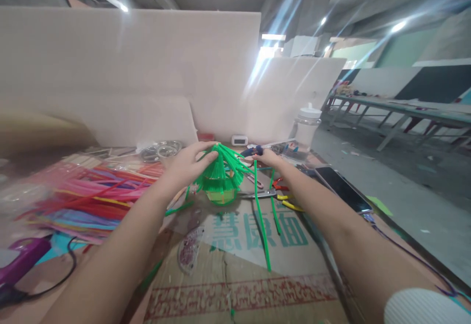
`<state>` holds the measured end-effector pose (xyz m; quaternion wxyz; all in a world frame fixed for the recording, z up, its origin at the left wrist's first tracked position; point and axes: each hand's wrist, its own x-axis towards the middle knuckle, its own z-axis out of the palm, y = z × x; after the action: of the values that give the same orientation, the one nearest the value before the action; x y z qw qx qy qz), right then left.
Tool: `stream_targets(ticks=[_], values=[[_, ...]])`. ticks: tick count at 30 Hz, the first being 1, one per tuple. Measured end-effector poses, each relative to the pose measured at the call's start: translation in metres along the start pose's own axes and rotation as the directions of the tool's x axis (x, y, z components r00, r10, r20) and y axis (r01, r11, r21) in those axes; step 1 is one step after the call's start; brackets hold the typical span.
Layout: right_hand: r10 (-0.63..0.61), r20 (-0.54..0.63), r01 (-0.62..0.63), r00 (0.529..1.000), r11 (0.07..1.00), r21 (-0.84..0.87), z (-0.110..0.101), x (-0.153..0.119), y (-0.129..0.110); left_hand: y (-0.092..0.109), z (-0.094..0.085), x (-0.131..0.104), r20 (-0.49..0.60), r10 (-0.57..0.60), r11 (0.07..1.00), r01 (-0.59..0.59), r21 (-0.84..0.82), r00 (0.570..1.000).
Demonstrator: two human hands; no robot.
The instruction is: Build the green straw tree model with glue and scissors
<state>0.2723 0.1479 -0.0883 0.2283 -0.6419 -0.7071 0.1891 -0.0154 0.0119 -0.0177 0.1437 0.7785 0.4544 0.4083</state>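
Head view: left hand at the far middle of the table, thumb and fingers closed round the tip of the green cone, pinching it. Cone is upright, point up, strands fanning down and outward over a pale base. It's at the far part of the mat; can't tell if the base touches down.

Right hand is to the right of the cone, fingers bent, at a dark blue tool. Top end of a long green strip sits right at the fingertips. Can't tell whether the hand pinches tool, strip or neither. Strip runs down across the mat toward its near edge; a shorter strip lies just right of it.

Scissors lie right of the base, yellow handles beside them. Clear half-disc on the mat's left side.

Table's left side: pile of coloured strips; purple glue gun at the near left corner. Far edge: small white clock, with a clear bottle toward the far right corner. Phone near the right edge, screen dark, cable plugged in at its near end. White panel stands behind the far edge.
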Motion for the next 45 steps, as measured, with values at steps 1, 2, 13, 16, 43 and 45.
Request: stream_targets(ticks=[1,2,13,16,43,45], values=[[0.013,0.002,-0.013,1.0,1.0,-0.018,0.002,0.001,0.002,0.0,0.0,0.0,0.001,-0.001,1.0,0.001,0.0,1.0],[0.02,-0.004,-0.02,1.0,0.999,-0.035,0.002,0.002,0.004,0.0,0.0,0.0,0.002,-0.002,1.0,0.002,0.0,1.0],[-0.122,-0.187,0.131,0.975,0.991,0.039,-0.045,-0.092,-0.003,0.001,0.002,-0.001,0.005,-0.033,0.998,0.033,-0.05,0.999],[-0.225,0.076,0.177,0.971,0.9,0.399,-0.032,-0.126,-0.023,0.0,0.002,-0.001,0.001,-0.036,0.999,0.036,-0.036,0.999],[-0.283,-0.172,0.326,0.943,0.699,0.636,0.012,-0.177,-0.114,0.003,0.001,0.0,-0.013,0.027,0.996,-0.026,0.082,1.0],[-0.275,-0.184,0.327,0.944,0.691,0.644,0.015,-0.177,-0.113,0.003,0.002,0.0,-0.018,0.034,0.995,-0.033,0.089,0.999]])
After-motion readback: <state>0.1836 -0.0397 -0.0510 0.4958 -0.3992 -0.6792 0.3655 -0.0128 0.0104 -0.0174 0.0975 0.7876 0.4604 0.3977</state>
